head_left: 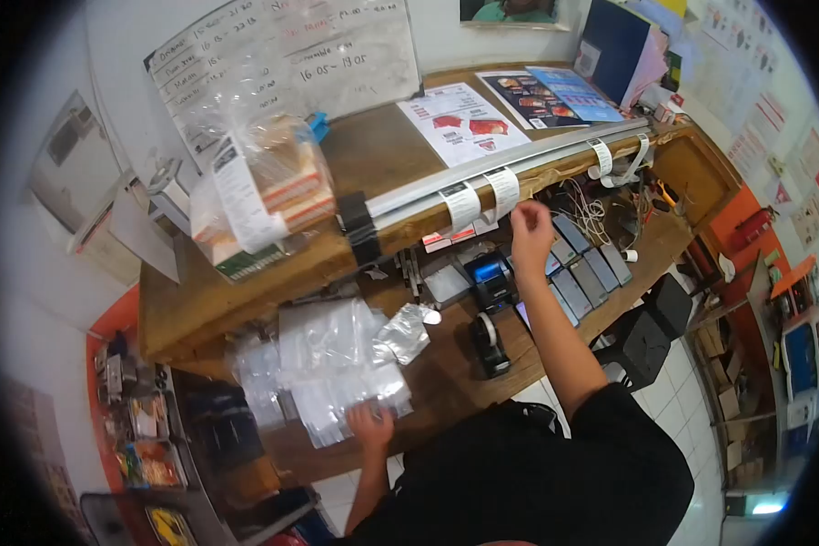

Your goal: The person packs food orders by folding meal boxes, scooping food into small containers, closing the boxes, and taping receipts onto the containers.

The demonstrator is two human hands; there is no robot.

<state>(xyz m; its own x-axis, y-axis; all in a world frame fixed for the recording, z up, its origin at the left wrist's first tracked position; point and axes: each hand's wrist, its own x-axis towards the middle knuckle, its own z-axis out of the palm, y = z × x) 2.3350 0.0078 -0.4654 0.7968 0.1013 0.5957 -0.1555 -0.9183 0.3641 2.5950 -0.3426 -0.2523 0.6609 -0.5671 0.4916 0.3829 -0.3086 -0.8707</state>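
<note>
Wooden counter (373,162) in head view, below one whiteboard (282,68), with three printed sheets (465,123) at the back and one wrapped bundle of boxes (287,187) on the left. Along the raised edge, four hanging paper slips (460,206). With left hand (370,424) low and fingers loosely spread, touches the near side of the clear plastic bags (323,350) on the lower desk, too overlapped to count. With right hand (530,227) raised and fingers curled, reaches just beside the second slip from left; cannot tell if pinching anything. Between both hands, one black tape dispenser (490,346) and one device with blue screen (489,276).
</note>
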